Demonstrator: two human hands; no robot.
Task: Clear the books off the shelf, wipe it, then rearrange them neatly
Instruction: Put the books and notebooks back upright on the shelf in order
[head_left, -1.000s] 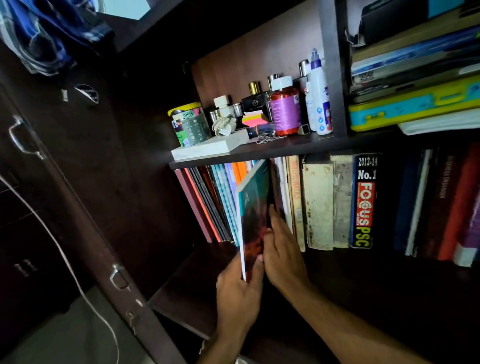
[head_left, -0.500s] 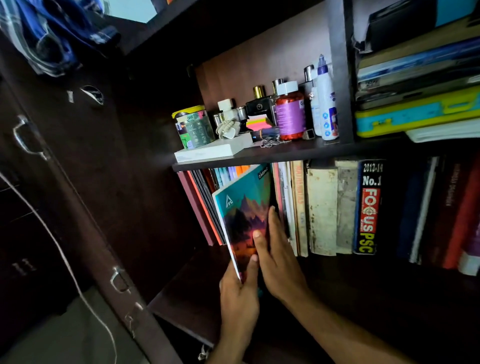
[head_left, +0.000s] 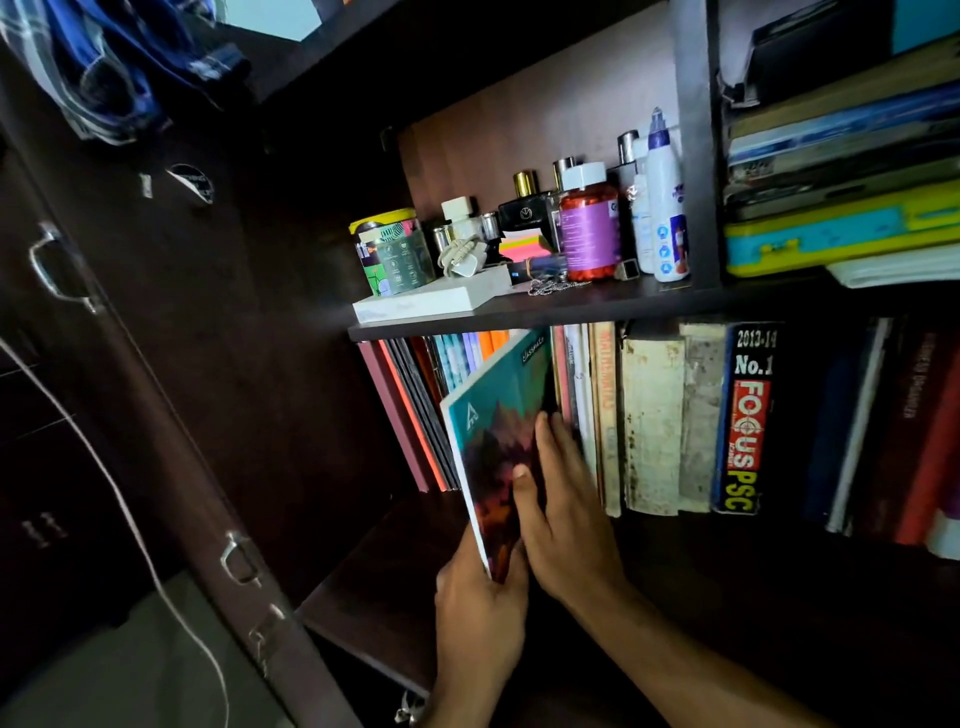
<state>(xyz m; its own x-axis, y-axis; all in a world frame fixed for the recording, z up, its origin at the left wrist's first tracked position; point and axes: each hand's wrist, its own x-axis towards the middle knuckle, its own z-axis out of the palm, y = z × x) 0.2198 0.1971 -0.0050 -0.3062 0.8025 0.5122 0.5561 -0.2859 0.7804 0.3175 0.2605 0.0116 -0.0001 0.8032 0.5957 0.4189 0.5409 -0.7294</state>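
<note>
Books (head_left: 649, 415) stand upright in a row on the lower shelf (head_left: 395, 587) of a dark wooden cupboard, spines facing out. One teal notebook (head_left: 498, 441) with a mountain picture on its cover leans out of the row, tilted forward and to the left, its top corner reaching the underside of the upper shelf (head_left: 571, 306). The word "classmate" is printed near that top corner, and a white triangular logo sits by the upper left edge.

The left hand (head_left: 480, 618) holds the notebook's bottom corner, its grip pinching the lower edge between thumb and fingers. The right hand (head_left: 563, 514) lies flat on the cover, fingers straight and pressed against it, thumb on the picture.

To the right of the notebook, a worn tan spine carries faded red lettering that cannot be read. Beside two stained cream spines stands a black spine (head_left: 745, 415) reading "2013-14", "No.1" and "FOCUS PSC".

On the upper shelf are a yellow-lidded jar (head_left: 392, 249), a flat white box (head_left: 431, 301), a black perfume bottle (head_left: 524, 213) with a gold cap, pink and yellow sticky notes (head_left: 522, 244), a red pill bottle (head_left: 589, 228) with a purple label, and a white bottle (head_left: 667, 208) with a blue tip.
</note>
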